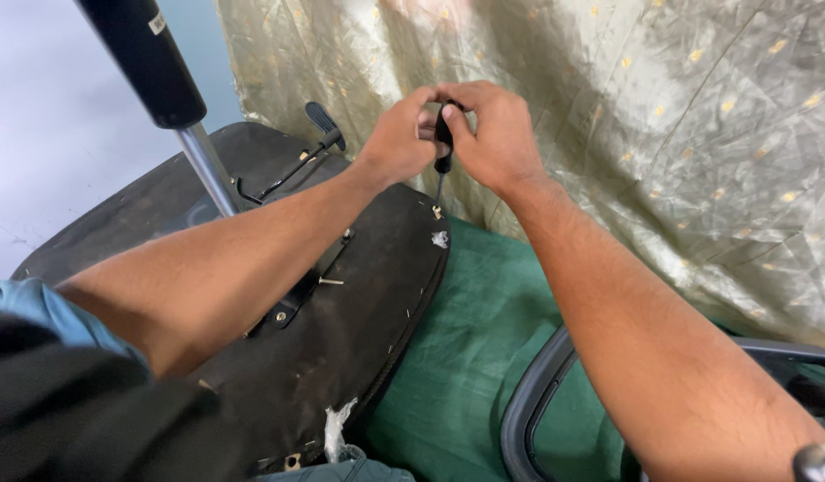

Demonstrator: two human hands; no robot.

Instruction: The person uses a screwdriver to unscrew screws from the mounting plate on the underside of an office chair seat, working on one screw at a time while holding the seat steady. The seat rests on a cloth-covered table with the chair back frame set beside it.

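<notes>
Here both hands' grip (pixel 443 134) encloses the upright screwdriver (pixel 442 165) handle.

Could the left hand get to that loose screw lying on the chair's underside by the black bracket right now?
Probably yes. The loose screw lies bare on the seat underside, just below the left hand, nothing over it. But that hand grips the screwdriver alongside the right hand and must release first.
</notes>
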